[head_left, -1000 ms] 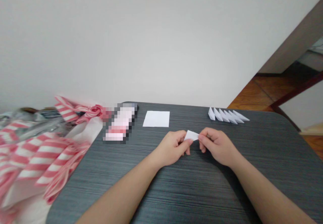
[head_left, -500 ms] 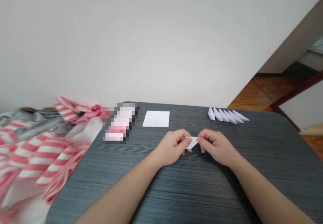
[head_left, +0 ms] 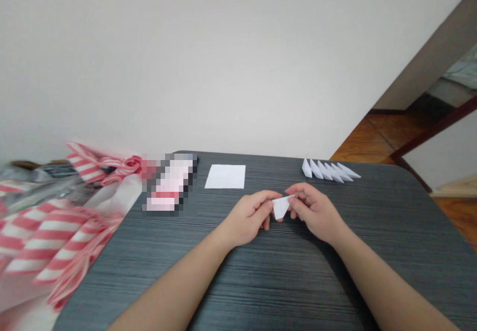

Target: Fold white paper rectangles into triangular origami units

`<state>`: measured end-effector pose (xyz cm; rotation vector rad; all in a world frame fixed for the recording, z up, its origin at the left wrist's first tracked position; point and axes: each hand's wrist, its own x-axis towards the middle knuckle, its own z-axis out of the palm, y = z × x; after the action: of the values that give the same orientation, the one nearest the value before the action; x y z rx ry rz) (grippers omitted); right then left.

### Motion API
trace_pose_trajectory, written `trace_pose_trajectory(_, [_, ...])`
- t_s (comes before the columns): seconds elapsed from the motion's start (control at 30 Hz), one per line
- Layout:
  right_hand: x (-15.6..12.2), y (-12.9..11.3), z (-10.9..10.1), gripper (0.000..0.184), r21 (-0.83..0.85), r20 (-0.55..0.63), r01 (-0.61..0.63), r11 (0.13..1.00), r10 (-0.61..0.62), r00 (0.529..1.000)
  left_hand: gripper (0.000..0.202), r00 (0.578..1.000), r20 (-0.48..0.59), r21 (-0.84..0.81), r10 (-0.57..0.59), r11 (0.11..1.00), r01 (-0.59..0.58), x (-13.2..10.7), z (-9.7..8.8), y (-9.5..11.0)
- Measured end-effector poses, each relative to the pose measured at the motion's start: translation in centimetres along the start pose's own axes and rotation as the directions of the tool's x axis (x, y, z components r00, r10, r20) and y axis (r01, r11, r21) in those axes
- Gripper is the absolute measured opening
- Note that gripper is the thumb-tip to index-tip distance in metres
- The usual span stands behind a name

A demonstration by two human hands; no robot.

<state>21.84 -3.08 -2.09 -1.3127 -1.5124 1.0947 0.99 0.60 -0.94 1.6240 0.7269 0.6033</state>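
Note:
A small folded piece of white paper (head_left: 280,206) is pinched between both my hands just above the dark grey table (head_left: 261,281). My left hand (head_left: 249,217) grips its left side with curled fingers. My right hand (head_left: 313,211) pinches its right side with thumb and fingertips. The paper has a pointed, triangular lower end. Beyond my hands lies a flat white paper stack (head_left: 225,177).
A row of several folded white paper pieces (head_left: 330,170) lies at the table's far right. A blurred pink and white object (head_left: 169,184) sits far left on the table. Red and white striped bags (head_left: 55,231) crowd the left side. A white wall stands behind.
The paper has turned from a flat strip into a downward-pointing triangle between my fingers. The view has shifted slightly, so everything sits a little further left.

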Motion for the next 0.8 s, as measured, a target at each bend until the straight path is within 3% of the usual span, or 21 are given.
trace_pose_trajectory(0.2, [0.08,-0.13,0.15,0.014,0.079,-0.004,-0.001,0.997,0.001,1.0,0.029,1.0,-0.027,0.062,-0.005,0.998,0.007,-0.02,0.11,-0.13])
trace_pose_trajectory(0.43, [0.12,0.01,0.35,0.015,0.15,0.002,0.033,0.988,-0.033,0.999,0.026,1.0,-0.004,0.003,-0.005,1.0,0.005,0.0,0.24,0.41])
trace_pose_trajectory(0.8, [-0.06,-0.35,0.46,0.014,-0.016,0.021,0.06,0.998,-0.06,0.998,0.011,0.997,-0.041,0.048,-0.06,0.997,0.062,0.0,0.32,0.43])
